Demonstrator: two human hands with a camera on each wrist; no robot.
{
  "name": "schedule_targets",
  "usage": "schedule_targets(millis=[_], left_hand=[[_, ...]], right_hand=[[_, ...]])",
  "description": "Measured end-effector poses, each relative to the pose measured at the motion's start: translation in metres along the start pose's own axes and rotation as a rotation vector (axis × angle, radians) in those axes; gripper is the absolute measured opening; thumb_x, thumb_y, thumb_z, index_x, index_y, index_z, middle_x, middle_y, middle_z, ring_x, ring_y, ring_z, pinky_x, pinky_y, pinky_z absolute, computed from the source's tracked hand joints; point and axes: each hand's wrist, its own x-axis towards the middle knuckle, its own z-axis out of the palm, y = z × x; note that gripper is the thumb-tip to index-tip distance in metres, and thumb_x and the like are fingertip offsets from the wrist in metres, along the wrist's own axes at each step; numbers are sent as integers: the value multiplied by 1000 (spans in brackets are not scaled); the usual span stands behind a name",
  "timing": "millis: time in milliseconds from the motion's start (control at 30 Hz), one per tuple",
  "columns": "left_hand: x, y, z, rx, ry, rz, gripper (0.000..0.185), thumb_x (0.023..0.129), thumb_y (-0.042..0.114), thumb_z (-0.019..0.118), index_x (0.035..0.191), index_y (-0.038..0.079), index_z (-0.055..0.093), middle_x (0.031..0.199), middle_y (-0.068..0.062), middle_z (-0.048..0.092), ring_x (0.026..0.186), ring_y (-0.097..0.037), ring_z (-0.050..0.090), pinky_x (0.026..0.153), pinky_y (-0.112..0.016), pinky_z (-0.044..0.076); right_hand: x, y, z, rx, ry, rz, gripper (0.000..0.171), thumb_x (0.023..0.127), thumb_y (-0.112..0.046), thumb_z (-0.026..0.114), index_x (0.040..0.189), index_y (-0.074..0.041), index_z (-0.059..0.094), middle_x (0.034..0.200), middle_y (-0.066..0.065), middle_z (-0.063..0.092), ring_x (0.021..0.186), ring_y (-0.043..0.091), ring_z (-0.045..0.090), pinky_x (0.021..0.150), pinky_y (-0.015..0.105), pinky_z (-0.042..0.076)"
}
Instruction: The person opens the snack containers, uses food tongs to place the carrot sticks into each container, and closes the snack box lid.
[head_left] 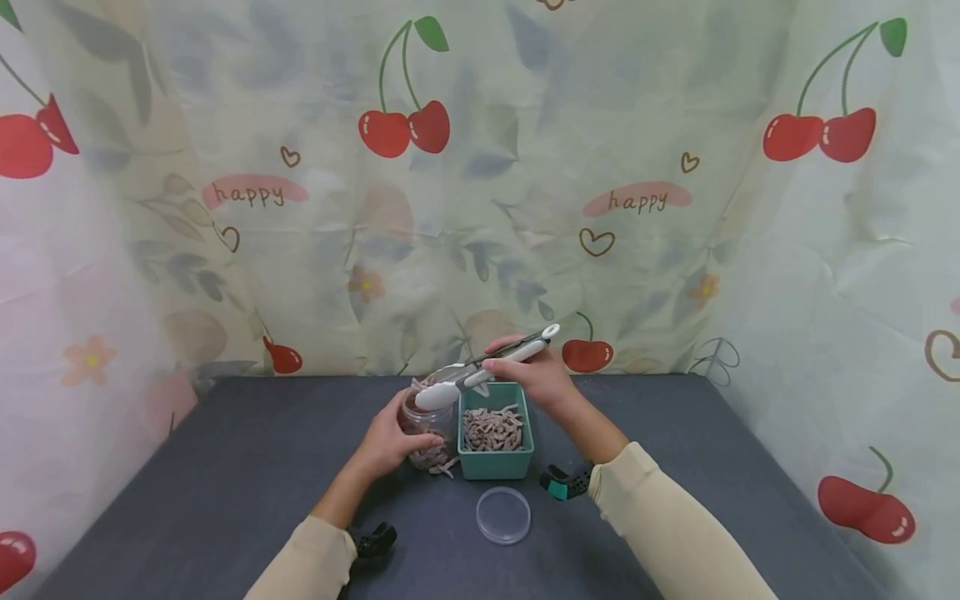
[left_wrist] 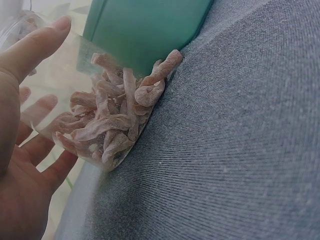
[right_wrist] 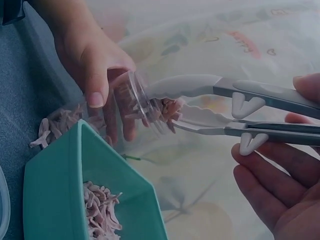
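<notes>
In the head view my left hand (head_left: 386,437) grips a clear jar (head_left: 441,423), thumb at its near side. Pale, powdery dried strips (left_wrist: 102,112) fill the jar's lower part in the left wrist view. My right hand (head_left: 542,377) holds grey-and-white kitchen tongs (head_left: 480,377). Their white tips are at the jar's mouth, with a small clump of strips (right_wrist: 169,109) between them in the right wrist view. Right of the jar stands a teal rectangular container (head_left: 495,467) holding many similar strips (head_left: 492,427). One loose strip (left_wrist: 167,67) lies by the jar's base.
A round clear lid (head_left: 503,517) lies on the dark grey cloth-covered table (head_left: 300,450), in front of the teal container. Black straps are at both wrists. A cherry-patterned curtain (head_left: 480,208) hangs behind the table and at both sides.
</notes>
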Motion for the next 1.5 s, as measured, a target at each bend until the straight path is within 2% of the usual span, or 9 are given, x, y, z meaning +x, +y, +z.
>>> schedule_targets(millis=[300,533,800,1000,1200,1500], left_hand=[[-1,0,0,0,3,-7,88,70,23,89,143,10,41,121,-9,58,98,-21,58,80,-37,48],[-1,1,0,-30,2,6,88,70,20,90,143,9,41,121,-10,58,102,-22,58,84,-38,48],[-1,4,0,-16,18,7,91,68,19,90,144,10,41,125,-11,57,107,-25,57,89,-42,46],[-2,1,0,-22,8,6,91,69,19,90,145,9,40,126,-11,57,108,-24,57,89,-42,46],[-1,-2,0,-23,4,33,87,71,18,89,143,10,41,126,-11,59,106,-24,58,87,-42,47],[0,-1,0,-39,-9,65,84,70,16,89,141,11,44,130,-12,59,114,-25,57,92,-43,45]], right_hand=[[-1,2,0,14,-10,-26,23,85,-2,73,106,6,67,88,7,70,77,17,64,72,30,52],[-2,2,-1,5,-16,-47,23,85,-4,74,105,5,68,88,6,70,76,17,64,72,31,52],[-3,-1,-3,22,-26,-59,23,85,-2,73,106,6,67,86,7,70,75,15,63,71,29,51],[-3,-1,-5,42,-6,-48,24,85,-3,73,106,7,66,85,6,70,75,16,63,72,29,52],[-5,-3,-10,56,19,-80,26,85,-3,73,107,9,65,85,5,69,73,17,61,71,31,52],[-10,-9,-24,66,57,-96,32,87,-2,70,113,14,60,85,2,70,73,13,61,74,31,51]])
